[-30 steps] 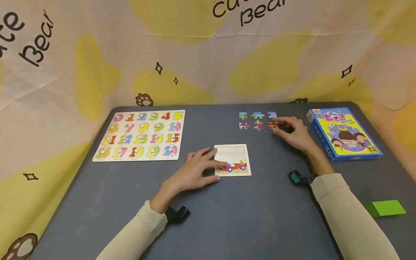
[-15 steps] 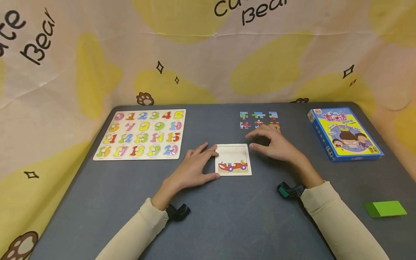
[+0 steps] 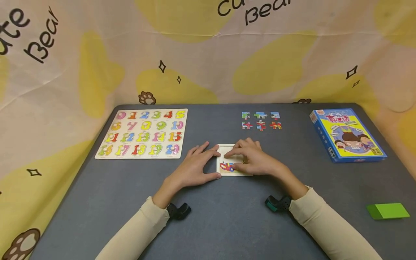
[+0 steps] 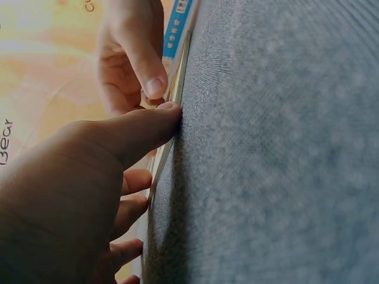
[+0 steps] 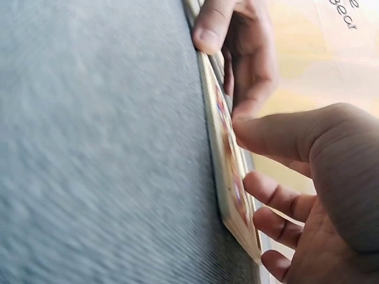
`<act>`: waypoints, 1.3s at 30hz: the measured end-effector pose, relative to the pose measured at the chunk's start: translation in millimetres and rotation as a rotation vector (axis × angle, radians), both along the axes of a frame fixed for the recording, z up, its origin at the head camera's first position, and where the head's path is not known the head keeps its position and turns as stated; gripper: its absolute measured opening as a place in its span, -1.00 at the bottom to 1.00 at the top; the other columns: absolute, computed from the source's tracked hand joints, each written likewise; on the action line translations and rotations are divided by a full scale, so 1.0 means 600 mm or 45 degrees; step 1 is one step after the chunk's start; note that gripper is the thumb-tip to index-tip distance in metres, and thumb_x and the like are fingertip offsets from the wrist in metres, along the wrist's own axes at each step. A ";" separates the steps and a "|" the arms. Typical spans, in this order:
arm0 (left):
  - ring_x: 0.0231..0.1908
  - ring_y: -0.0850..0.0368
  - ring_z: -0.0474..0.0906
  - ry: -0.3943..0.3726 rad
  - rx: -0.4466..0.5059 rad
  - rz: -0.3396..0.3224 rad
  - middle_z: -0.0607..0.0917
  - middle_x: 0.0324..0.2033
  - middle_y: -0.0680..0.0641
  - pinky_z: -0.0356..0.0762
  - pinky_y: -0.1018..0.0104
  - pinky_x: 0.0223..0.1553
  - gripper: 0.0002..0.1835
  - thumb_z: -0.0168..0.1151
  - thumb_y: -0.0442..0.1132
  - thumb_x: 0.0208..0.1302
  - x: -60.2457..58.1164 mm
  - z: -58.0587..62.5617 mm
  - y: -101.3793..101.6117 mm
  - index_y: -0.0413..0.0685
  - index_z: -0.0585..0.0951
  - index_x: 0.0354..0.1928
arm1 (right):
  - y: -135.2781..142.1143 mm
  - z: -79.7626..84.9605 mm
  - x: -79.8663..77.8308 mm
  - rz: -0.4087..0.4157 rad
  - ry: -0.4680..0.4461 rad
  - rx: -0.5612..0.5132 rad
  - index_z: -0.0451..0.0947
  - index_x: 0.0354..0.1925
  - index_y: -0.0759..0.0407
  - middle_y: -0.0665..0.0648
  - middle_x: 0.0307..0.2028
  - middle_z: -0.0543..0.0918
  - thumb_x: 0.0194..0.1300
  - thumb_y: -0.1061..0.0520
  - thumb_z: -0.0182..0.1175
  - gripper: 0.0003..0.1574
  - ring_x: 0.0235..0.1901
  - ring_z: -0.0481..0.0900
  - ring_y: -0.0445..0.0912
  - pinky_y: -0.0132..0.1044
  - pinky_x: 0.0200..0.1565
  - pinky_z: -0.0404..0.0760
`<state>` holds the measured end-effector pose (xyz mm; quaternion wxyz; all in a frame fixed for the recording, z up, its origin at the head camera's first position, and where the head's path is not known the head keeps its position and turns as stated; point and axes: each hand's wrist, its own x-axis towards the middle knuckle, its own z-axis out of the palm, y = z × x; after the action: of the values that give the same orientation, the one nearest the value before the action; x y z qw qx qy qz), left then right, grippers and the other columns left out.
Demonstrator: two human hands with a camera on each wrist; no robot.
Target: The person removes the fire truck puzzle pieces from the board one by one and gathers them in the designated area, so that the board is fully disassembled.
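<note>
A small square wooden jigsaw board (image 3: 226,148) lies flat on the dark grey table. A red car picture (image 3: 225,167) fills its near part, partly hidden by the right hand. My left hand (image 3: 194,167) rests at the board's left edge, thumb at the near corner and index finger at the far one. Over the board is my right hand (image 3: 255,158), its thumb and index fingertips apart and touching or just above the picture. In the right wrist view the board's pale edge (image 5: 212,139) shows, with no loose piece visible between the right fingers.
Several loose jigsaw pieces (image 3: 260,115) lie in two rows behind the board. A number puzzle board (image 3: 162,157) is at the left. At the right are a blue and yellow game box (image 3: 351,135) and a green block (image 3: 388,211). A printed cloth hangs behind the table.
My right hand has left the loose pieces and come left and nearer, onto the board. The left index finger has drawn back from the car picture to the board's edge.
</note>
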<state>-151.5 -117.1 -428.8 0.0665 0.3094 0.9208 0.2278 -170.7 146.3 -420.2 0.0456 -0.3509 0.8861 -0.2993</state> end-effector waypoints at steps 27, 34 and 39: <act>0.62 -0.09 -0.01 0.003 0.041 0.008 0.31 0.54 0.06 -0.12 -0.15 0.58 -0.35 0.39 0.19 0.23 -0.003 -0.003 0.000 0.12 0.53 0.30 | -0.015 -0.013 0.010 -0.040 -0.053 -0.102 0.74 0.00 -0.12 -0.02 -0.11 0.58 0.19 0.21 0.34 -0.60 -0.12 0.28 -0.07 -0.07 -0.10 0.02; 0.62 -0.06 -0.02 0.008 0.024 0.014 0.30 0.55 0.08 -0.13 -0.13 0.59 -0.35 0.38 0.20 0.23 -0.004 -0.005 0.001 0.13 0.53 0.30 | -0.016 -0.015 0.009 -0.039 -0.073 -0.143 0.74 -0.01 -0.12 -0.02 -0.11 0.61 0.19 0.24 0.36 -0.59 -0.13 0.29 -0.07 -0.06 -0.09 0.01; 0.62 -0.07 -0.03 0.000 0.026 0.012 0.30 0.55 0.05 -0.15 -0.12 0.59 -0.34 0.37 0.19 0.23 -0.003 -0.003 0.001 0.12 0.53 0.31 | -0.014 -0.013 0.009 -0.019 -0.086 -0.149 0.73 0.01 -0.08 -0.01 -0.13 0.64 0.20 0.24 0.35 -0.59 -0.13 0.31 -0.05 -0.07 -0.09 0.01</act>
<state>-153.2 -116.5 -430.9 0.0621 0.3058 0.9199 0.2376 -165.2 137.8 -428.1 0.0527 -0.3361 0.8677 -0.3625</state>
